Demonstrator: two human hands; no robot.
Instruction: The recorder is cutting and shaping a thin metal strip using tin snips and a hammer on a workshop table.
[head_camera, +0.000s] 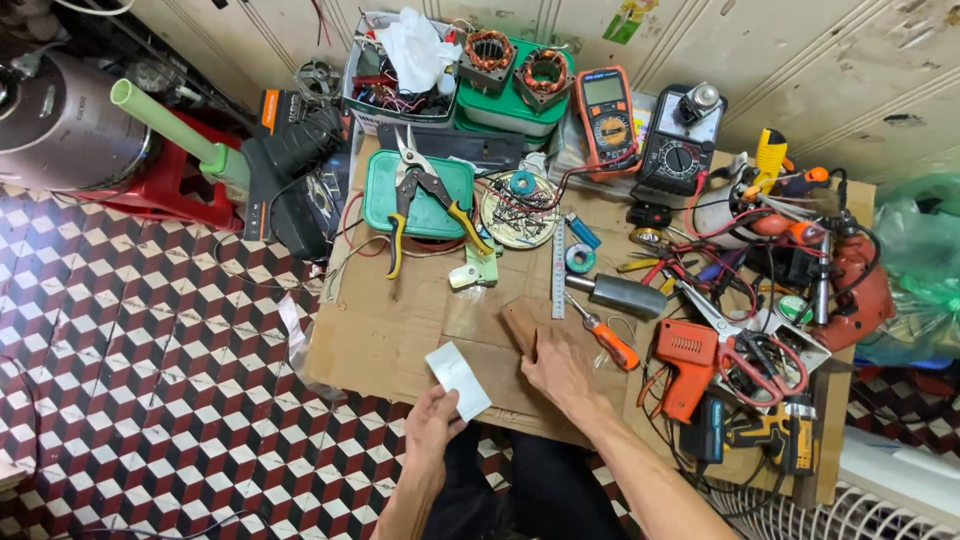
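My left hand (432, 423) pinches a small white rectangular card (458, 379) at the near edge of the cardboard-covered table (380, 340). To its right, my right hand (560, 370) rests on a small brown wooden block (519, 324), fingers curled over its near end. An orange-handled screwdriver (606, 338) lies just right of that hand, and a steel ruler (559, 268) lies beyond the block.
Tin snips (425, 195) lie on a green lid (420, 190). Behind are two multimeters (606, 115), motor stators (518, 65) and a round tin of parts (518, 210). An orange glue gun (685, 360), red scissors (760, 365) and drills crowd the right. The patterned tile floor (150, 350) is left.
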